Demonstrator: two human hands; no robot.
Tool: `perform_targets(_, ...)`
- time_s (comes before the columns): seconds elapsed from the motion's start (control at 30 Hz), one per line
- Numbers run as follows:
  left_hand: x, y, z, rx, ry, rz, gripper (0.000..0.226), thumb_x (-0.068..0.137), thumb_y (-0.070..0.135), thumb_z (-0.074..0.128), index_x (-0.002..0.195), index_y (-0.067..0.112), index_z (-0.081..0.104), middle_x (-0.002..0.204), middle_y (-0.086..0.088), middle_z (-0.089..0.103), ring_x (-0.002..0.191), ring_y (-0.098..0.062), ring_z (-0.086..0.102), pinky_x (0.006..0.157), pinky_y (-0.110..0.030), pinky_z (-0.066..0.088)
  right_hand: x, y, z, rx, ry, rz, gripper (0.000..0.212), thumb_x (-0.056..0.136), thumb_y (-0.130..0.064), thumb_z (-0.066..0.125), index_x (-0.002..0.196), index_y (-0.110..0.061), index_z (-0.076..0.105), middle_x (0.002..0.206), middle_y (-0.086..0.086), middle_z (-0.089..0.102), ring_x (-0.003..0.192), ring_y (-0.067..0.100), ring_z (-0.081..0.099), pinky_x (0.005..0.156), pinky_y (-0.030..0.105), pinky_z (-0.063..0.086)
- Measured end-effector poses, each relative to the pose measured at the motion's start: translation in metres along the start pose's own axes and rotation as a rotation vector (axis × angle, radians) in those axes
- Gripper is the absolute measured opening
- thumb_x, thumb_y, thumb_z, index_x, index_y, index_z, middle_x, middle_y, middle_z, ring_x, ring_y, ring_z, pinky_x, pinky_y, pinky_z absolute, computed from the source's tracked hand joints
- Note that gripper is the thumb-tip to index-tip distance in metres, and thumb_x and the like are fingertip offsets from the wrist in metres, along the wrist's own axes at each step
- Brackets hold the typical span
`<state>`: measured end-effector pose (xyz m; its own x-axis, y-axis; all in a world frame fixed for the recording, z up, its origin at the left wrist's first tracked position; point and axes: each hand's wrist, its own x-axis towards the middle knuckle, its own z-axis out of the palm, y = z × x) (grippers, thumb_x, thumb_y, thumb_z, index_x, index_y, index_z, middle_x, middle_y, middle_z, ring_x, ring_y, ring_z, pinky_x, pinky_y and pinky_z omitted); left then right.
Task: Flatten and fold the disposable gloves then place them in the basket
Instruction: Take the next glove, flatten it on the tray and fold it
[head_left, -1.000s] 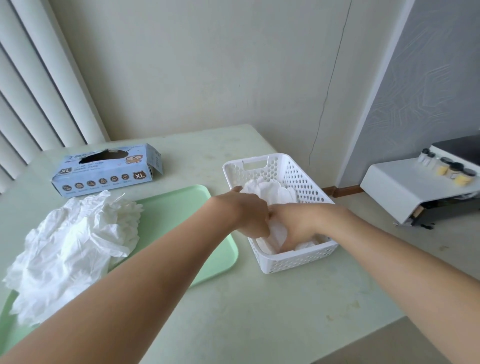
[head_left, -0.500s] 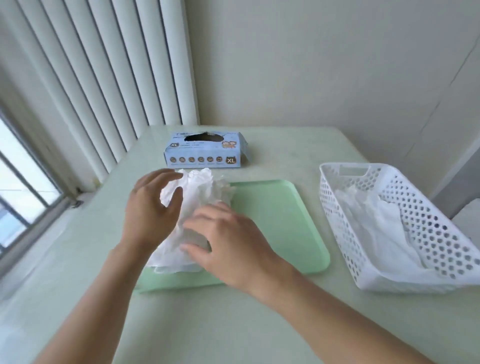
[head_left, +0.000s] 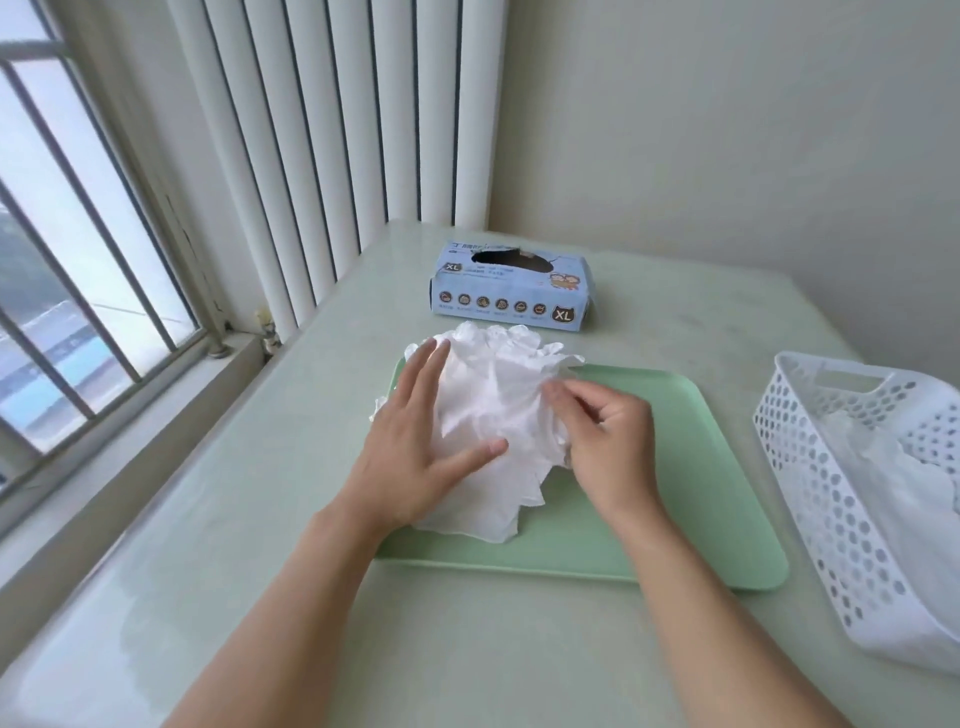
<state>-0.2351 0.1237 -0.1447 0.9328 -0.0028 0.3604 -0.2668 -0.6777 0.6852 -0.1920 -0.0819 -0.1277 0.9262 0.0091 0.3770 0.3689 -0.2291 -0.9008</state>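
A crumpled heap of white disposable gloves (head_left: 493, 400) lies on the left part of a green tray (head_left: 670, 499). My left hand (head_left: 410, 447) rests flat on the heap's left side, fingers straight and spread. At the heap's right edge my right hand (head_left: 608, 441) pinches a glove with curled fingers. To the right stands a white perforated basket (head_left: 831, 525), with folded white gloves (head_left: 893, 483) inside it.
A light blue XL glove box (head_left: 511, 293) with an open top slot lies behind the tray. The pale green table (head_left: 467, 649) meets white vertical blinds (head_left: 332, 145) and a barred window (head_left: 78, 270) on the left, and a plain wall behind.
Both hands left the basket and moved left to the glove heap on the tray. The view swung left with them. The right hand's fingers have now curled onto a glove.
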Motion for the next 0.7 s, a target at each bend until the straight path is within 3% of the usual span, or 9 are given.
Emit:
perform_targets(0.1, 0.0, -0.006, 0.007, 0.179, -0.066, 0.015, 0.116, 0.072, 0.082, 0.059, 0.163, 0.03, 0.008, 0.168, 0.018, 0.007, 0.155, -0.009, 0.009, 0.122, -0.037, 0.017, 0.009, -0.006, -0.014, 0.269, 0.221, 0.135, 0.029, 0.098, -0.022, 0.066, 0.069, -0.016, 0.063, 0.066, -0.005, 0.05, 0.067, 0.011, 0.041, 0.058, 0.025, 0.035)
perform_targets(0.17, 0.0, -0.007, 0.009, 0.214, -0.078, 0.003, 0.106, 0.075, 0.079, 0.055, 0.161, 0.029, 0.019, 0.166, 0.015, 0.021, 0.153, -0.016, 0.017, 0.123, -0.041, 0.019, 0.02, -0.012, -0.031, 0.667, 0.357, 0.317, 0.017, 0.099, -0.017, 0.063, 0.082, -0.012, 0.067, 0.074, 0.0, 0.063, 0.07, 0.013, 0.056, 0.061, 0.025, 0.046)
perform_targets(0.2, 0.0, -0.008, 0.009, 0.224, -0.081, 0.001, 0.099, 0.077, 0.078, 0.052, 0.159, 0.027, 0.028, 0.164, 0.011, 0.027, 0.152, -0.019, 0.021, 0.123, -0.045, 0.022, 0.024, -0.017, -0.042, 0.888, 0.372, 0.389, 0.007, 0.093, -0.007, 0.067, 0.088, -0.011, 0.068, 0.079, 0.0, 0.071, 0.072, 0.012, 0.065, 0.06, 0.025, 0.053)
perform_targets(0.23, -0.001, -0.008, 0.008, 0.224, -0.083, -0.003, 0.094, 0.078, 0.076, 0.05, 0.156, 0.025, 0.035, 0.162, 0.008, 0.031, 0.151, -0.021, 0.024, 0.121, -0.048, 0.025, 0.027, -0.022, -0.051, 1.065, 0.372, 0.421, 0.017, 0.079, 0.002, 0.074, 0.091, -0.009, 0.07, 0.083, 0.0, 0.075, 0.074, 0.011, 0.071, 0.062, 0.024, 0.057)
perform_targets(0.3, -0.004, -0.004, 0.004, 0.133, -0.038, -0.017, 0.091, 0.08, 0.071, 0.049, 0.155, 0.021, 0.038, 0.162, 0.004, 0.031, 0.152, -0.02, 0.021, 0.122, -0.05, 0.024, 0.024, -0.034, -0.065, 1.273, 0.313, 0.422, 0.035, 0.054, -0.002, 0.084, 0.088, -0.006, 0.075, 0.088, 0.003, 0.077, 0.078, 0.013, 0.075, 0.066, 0.025, 0.061)
perform_targets(0.4, -0.007, 0.025, -0.009, 0.009, 0.228, 0.087, 0.085, 0.082, 0.06, 0.058, 0.153, 0.018, 0.039, 0.163, 0.0, 0.026, 0.154, -0.02, 0.013, 0.123, -0.049, 0.021, 0.007, -0.052, -0.071, 1.26, 0.214, 0.516, 0.016, 0.084, -0.008, 0.065, 0.1, -0.006, 0.068, 0.092, 0.006, 0.077, 0.079, 0.014, 0.075, 0.064, 0.025, 0.061)
perform_targets(0.47, -0.005, 0.064, -0.013, -0.001, 0.296, 0.23, 0.081, 0.08, 0.058, 0.066, 0.146, 0.016, 0.047, 0.158, -0.002, 0.034, 0.152, -0.024, 0.022, 0.122, -0.041, 0.024, -0.007, -0.055, -0.074, 1.181, 0.172, 0.552, 0.012, 0.098, -0.01, 0.057, 0.104, -0.006, 0.066, 0.093, 0.008, 0.077, 0.081, 0.015, 0.075, 0.068, 0.027, 0.062)
perform_targets(0.6, 0.005, 0.139, 0.016, -0.214, -0.166, 0.223, 0.092, 0.071, 0.056, 0.084, 0.149, 0.024, 0.045, 0.145, 0.015, 0.051, 0.137, -0.001, 0.045, 0.11, -0.02, 0.037, -0.025, -0.061, -0.075, 0.884, -0.041, 0.531, 0.022, 0.1, -0.019, 0.057, 0.093, -0.011, 0.076, 0.1, 0.009, 0.077, 0.091, 0.017, 0.074, 0.075, 0.027, 0.06)
perform_targets(0.7, 0.02, 0.151, 0.043, -0.321, -0.152, 0.234, 0.052, 0.08, 0.01, 0.076, 0.13, 0.016, 0.064, 0.119, 0.009, 0.07, 0.112, -0.004, 0.065, 0.093, -0.024, 0.051, -0.028, -0.073, -0.086, 0.712, -0.108, 0.513, 0.019, 0.081, -0.022, 0.069, 0.095, -0.011, 0.075, 0.098, 0.009, 0.076, 0.089, 0.02, 0.072, 0.079, 0.03, 0.06)
